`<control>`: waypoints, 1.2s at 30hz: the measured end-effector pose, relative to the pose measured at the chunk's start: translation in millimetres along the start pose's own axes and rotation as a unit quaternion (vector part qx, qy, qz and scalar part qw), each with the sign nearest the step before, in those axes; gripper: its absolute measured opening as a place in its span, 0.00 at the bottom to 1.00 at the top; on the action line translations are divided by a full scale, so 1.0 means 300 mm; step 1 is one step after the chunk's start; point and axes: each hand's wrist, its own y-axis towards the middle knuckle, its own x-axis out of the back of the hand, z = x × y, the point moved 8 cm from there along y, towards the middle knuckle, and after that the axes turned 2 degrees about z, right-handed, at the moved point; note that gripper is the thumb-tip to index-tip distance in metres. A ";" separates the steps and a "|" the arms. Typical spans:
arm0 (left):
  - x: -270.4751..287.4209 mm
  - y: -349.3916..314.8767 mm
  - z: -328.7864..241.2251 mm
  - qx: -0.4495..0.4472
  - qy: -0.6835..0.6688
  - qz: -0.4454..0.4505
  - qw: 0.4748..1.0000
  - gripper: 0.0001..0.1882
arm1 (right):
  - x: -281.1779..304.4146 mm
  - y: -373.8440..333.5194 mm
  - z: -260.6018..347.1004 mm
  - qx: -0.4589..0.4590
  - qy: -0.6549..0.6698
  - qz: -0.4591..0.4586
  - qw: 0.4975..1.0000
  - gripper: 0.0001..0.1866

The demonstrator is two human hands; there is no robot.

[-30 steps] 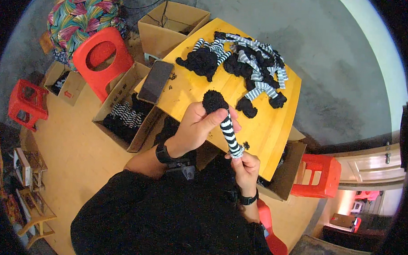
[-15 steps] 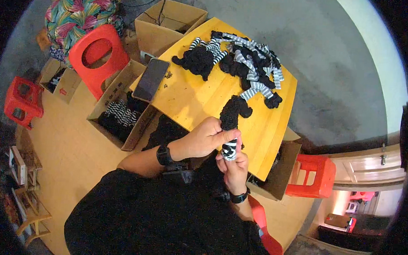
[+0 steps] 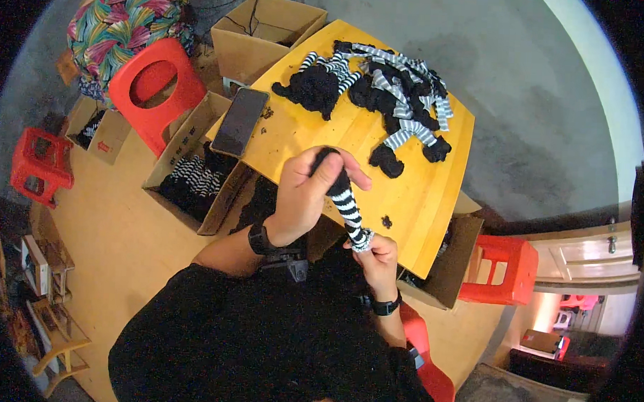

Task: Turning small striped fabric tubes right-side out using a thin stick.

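Over the near table edge (image 3: 409, 256), striped knit tube (image 3: 347, 207) in left hand (image 3: 302, 193) and right hand (image 3: 376, 262), bare wood (image 3: 417, 204) beyond

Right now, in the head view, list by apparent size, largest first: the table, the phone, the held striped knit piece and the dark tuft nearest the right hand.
1. Table
2. Phone and held striped knit piece: too alike to rank; the piece is partly hidden
3. Dark tuft

Red arrow (image 3: 104, 147) on small cardboard box (image 3: 116, 131); dark print (image 3: 182, 154) on larger open carton (image 3: 224, 197), illegible.
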 end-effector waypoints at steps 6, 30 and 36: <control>-0.073 -0.035 0.070 0.070 0.037 0.043 0.996 0.16 | -0.010 0.002 -0.031 -0.003 0.030 -0.054 0.998 0.08; 0.069 0.052 0.090 0.115 -0.070 -0.006 0.991 0.17 | 0.025 0.002 -0.051 -0.091 -0.021 -0.010 0.996 0.09; -0.062 0.017 0.073 0.215 -0.303 0.138 0.918 0.36 | -0.014 -0.010 -0.052 -0.115 0.280 0.107 0.947 0.16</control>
